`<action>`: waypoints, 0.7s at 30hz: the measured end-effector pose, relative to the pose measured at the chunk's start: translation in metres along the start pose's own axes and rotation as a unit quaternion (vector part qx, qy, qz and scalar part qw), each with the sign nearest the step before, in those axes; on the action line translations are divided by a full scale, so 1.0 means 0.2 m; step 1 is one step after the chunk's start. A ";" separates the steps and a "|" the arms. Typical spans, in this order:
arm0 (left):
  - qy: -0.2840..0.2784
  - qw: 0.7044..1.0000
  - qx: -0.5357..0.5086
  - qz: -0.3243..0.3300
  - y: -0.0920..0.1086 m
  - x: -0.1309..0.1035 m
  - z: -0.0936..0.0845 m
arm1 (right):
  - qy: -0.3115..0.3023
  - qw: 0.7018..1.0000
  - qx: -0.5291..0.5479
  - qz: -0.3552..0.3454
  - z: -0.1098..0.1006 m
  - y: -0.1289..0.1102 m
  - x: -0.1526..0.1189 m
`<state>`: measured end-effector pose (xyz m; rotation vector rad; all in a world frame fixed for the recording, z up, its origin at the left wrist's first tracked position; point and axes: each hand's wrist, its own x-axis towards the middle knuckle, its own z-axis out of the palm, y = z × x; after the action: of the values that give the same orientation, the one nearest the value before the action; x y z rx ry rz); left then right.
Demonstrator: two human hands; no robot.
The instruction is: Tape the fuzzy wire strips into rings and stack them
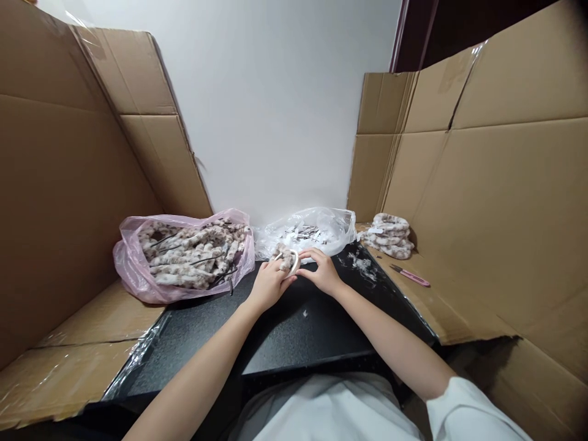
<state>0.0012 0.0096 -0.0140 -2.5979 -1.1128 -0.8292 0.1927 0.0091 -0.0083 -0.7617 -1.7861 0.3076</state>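
Observation:
Between my two hands, above the black table (280, 337), is a white ring (296, 264) with mottled fluffy fabric (285, 256) bunched on its left side. My left hand (271, 283) is closed around the fabric and the ring's left part. With thumb and fingertips, my right hand (321, 272) pinches the ring's right edge. How far the fabric covers the ring is hidden by my left fingers. Behind my hands lies a clear plastic bag (340, 223) holding many small white and dark pieces.
On the left, a pink plastic bag (124, 263) holds fluffy mottled strips with dark cords. A stack of fluffy rings (392, 236) and pink-handled thread snips (416, 277) lie on cardboard at right. Loose fluff (362, 267) is scattered nearby. Tall cardboard walls (505, 214) flank both sides.

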 end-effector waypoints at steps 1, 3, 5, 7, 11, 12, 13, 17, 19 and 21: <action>-0.005 1.000 0.015 0.004 0.00 0.00 0.00 | 0.001 1.000 0.002 -0.004 0.00 -0.01 0.00; -0.013 0.999 0.038 0.010 0.01 0.00 0.00 | 0.004 1.000 -0.001 -0.002 0.01 -0.02 -0.01; -0.019 0.998 0.055 0.011 0.00 -0.01 0.00 | 0.011 1.000 -0.009 0.013 0.02 -0.03 -0.01; -0.028 0.997 0.065 0.011 0.00 -0.01 0.00 | 0.008 0.999 -0.012 0.036 0.03 -0.03 -0.01; -0.051 0.996 0.063 0.031 0.00 -0.01 0.00 | -0.039 0.990 0.061 0.120 0.01 0.04 -0.01; -0.057 0.996 0.059 0.039 0.01 -0.01 0.01 | -0.054 0.985 0.089 0.140 0.01 0.06 0.00; -0.062 0.996 0.055 0.046 0.01 -0.01 0.01 | -0.067 0.979 0.112 0.156 0.00 0.09 0.00; -0.079 0.996 0.041 0.027 0.03 0.01 0.00 | -0.100 0.968 0.154 0.170 -0.03 0.09 0.00; -0.087 0.996 0.024 -0.011 0.02 0.02 -0.01 | -0.137 0.956 0.196 0.172 -0.06 0.04 0.01; -0.084 0.995 -0.002 -0.051 0.01 0.02 -0.03 | -0.199 0.932 0.247 0.177 -0.10 -0.03 0.02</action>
<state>0.0032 0.0083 -0.0059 -2.6735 -1.3000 -0.6415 0.2079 0.0041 0.0043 -0.6790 -1.8164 1.1775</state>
